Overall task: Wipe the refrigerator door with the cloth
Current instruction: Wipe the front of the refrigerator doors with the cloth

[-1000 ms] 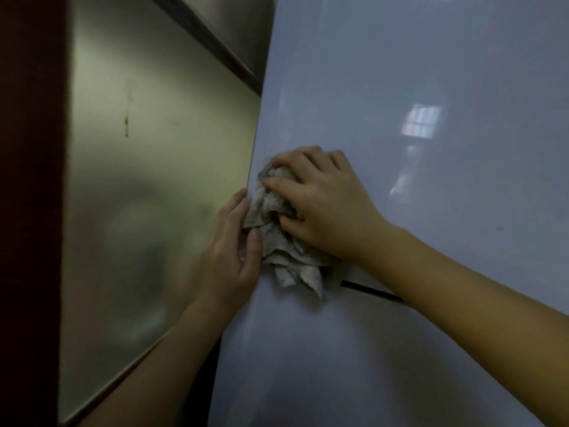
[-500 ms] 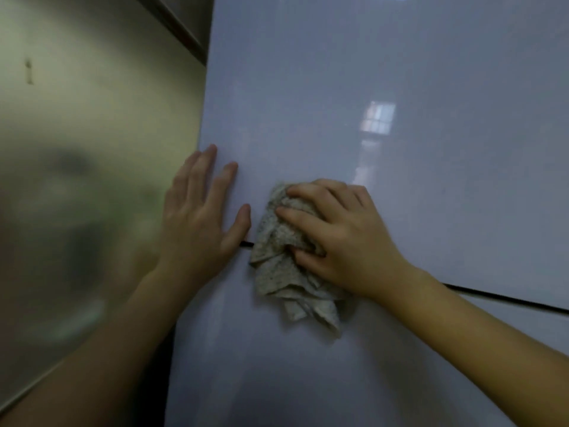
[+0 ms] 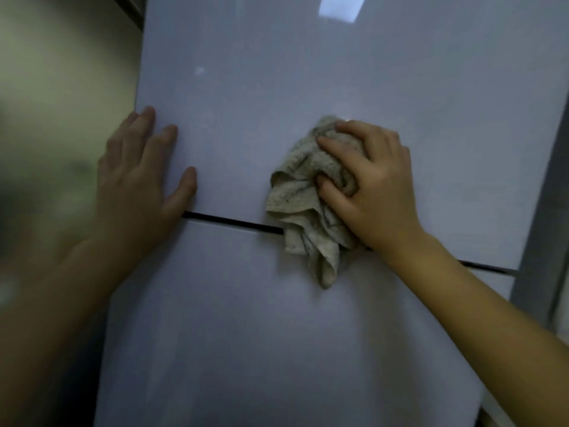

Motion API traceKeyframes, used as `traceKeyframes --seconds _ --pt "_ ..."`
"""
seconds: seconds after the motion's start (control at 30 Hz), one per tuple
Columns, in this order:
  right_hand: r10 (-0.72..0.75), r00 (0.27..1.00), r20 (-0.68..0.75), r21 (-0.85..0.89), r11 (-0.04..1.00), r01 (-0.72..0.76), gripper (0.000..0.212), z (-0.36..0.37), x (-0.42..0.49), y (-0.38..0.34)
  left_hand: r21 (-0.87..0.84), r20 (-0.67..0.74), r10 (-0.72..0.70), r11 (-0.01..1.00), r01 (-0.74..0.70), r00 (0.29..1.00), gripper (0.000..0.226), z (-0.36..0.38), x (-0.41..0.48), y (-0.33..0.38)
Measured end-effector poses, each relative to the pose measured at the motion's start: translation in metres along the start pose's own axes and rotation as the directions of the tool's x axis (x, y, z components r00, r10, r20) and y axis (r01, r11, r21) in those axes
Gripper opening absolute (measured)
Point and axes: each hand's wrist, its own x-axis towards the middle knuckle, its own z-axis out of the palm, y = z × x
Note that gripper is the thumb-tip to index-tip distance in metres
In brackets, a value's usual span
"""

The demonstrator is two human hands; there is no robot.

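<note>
Cloth [image 3: 300, 192], a crumpled beige rag, sits bunched against the pale refrigerator door [image 3: 277, 72], right of its middle. Its loose tail hangs across the thin black seam [image 3: 228, 222] onto the lower panel [image 3: 246, 334]. Right grip [image 3: 377, 186], a bare hand, clutches the rag's upper bulk with curled fingers dug into the folds, pressing it to the door. Left grip [image 3: 135, 183] lies released, fingers straight and spread, flat on the door's left edge just above the seam, well apart from the rag. 1 bright reflection [image 3: 338, 7] glints near the top. Blurred greenish wall [image 3: 61, 72] lies to the left.
</note>
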Motion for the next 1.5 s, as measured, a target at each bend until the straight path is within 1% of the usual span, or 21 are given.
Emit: traceKeyframes --seconds 0.03,0.1,0.17,0.2,0.23,0.3,0.37,0.43,0.53,0.63,0.77,0.87,0.97,1.0,1.07,1.13,1.17,1.23,1.37,1.5 --pt "-0.007 1.0 0.002 -0.004 1.0 0.007 0.046 -0.002 -0.007 0.002 0.041 -0.004 -0.01 0.999 0.01 1.0 0.057 0.0 0.001 0.004" --pt "-0.08 0.996 0.037 -0.02 0.997 0.081 0.047 -0.004 -0.026 0.001 0.113 -0.011 0.005 0.994 -0.004 1.0 0.056 0.0 0.004 0.016" --pt "-0.152 0.986 0.07 -0.046 0.987 0.155 0.048 -0.007 -0.043 0.005 0.132 0.002 0.079 0.988 -0.078 0.997 0.055 0.002 0.004 0.032" --pt "-0.147 0.987 0.068 -0.056 0.987 0.151 0.048 -0.011 -0.047 0.011 0.12 0.015 0.116 0.986 -0.117 0.993 0.054 0.004 0.002 0.04" --pt "-0.111 0.993 0.05 -0.058 0.992 0.114 0.048 -0.015 -0.049 0.018 0.095 0.028 0.138 0.986 -0.14 0.99 0.055 0.007 0.0 0.047" --pt "0.017 1.0 -0.014 -0.044 0.999 -0.018 0.048 -0.024 -0.052 0.032 0.044 0.04 0.156 0.986 -0.158 0.987 0.056 0.012 -0.004 0.06" --pt "0.145 0.986 -0.077 -0.038 0.988 -0.149 0.046 -0.034 -0.061 0.045 0.021 0.034 0.174 0.984 -0.175 0.984 0.057 0.016 -0.009 0.07" --pt "0.242 0.964 -0.109 -0.028 0.969 -0.247 0.046 -0.042 -0.076 0.054 0.011 0.029 0.184 0.983 -0.185 0.982 0.057 0.019 -0.015 0.078" --pt "0.295 0.948 -0.124 -0.047 0.952 -0.302 0.047 -0.047 -0.105 0.061 -0.005 0.041 0.197 0.98 -0.197 0.98 0.059 0.021 -0.025 0.087" --pt "0.328 0.934 -0.143 -0.03 0.942 -0.335 0.046 -0.048 -0.126 0.061 -0.028 0.062 0.211 0.977 -0.209 0.976 0.06 0.022 -0.034 0.093" --pt "0.373 0.911 -0.174 0.001 0.925 -0.379 0.044 -0.043 -0.117 0.053 -0.019 0.08 0.231 0.973 -0.231 0.97 0.06 0.022 -0.038 0.091" --pt "0.347 0.923 -0.164 0.004 0.936 -0.351 0.043 -0.035 -0.086 0.043 -0.021 0.059 0.231 0.973 -0.23 0.971 0.058 0.019 -0.036 0.085" --pt "0.279 0.951 -0.136 0.007 0.96 -0.281 0.044 -0.023 -0.044 0.028 -0.023 0.041 0.181 0.983 -0.18 0.983 0.055 0.014 -0.032 0.076" --pt "0.232 0.966 -0.113 0.004 0.972 -0.233 0.046 -0.017 -0.031 0.02 -0.01 0.032 0.172 0.985 -0.171 0.985 0.054 0.013 -0.031 0.072" --pt "0.078 0.996 -0.04 -0.011 0.997 -0.078 0.049 -0.004 -0.013 0.002 0.029 0.019 0.173 0.984 -0.174 0.985 0.053 0.011 -0.032 0.064" --pt "-0.07 0.997 0.021 -0.045 0.996 0.071 0.052 0.005 -0.008 -0.01 0.045 0.025 0.188 0.981 -0.189 0.982 0.054 0.012 -0.033 0.057" --pt "-0.107 0.994 0.033 -0.06 0.992 0.109 0.052 0.006 -0.009 -0.01 0.05 0.029 0.192 0.98 -0.193 0.981 0.055 0.012 -0.033 0.056" --pt "-0.097 0.995 0.021 -0.066 0.993 0.098 0.051 0.002 -0.016 0.0 0.055 0.025 0.186 0.981 -0.187 0.982 0.055 0.013 -0.033 0.056" --pt "0.021 0.999 -0.034 -0.072 0.997 -0.024 0.047 -0.025 -0.042 0.038 0.026 0.012 0.148 0.989 -0.148 0.989 0.057 0.016 -0.033 0.063" --pt "0.145 0.987 -0.064 -0.073 0.986 -0.15 0.047 -0.057 -0.081 0.079 0.015 -0.001 0.133 0.991 -0.133 0.991 0.057 0.018 -0.033 0.069"
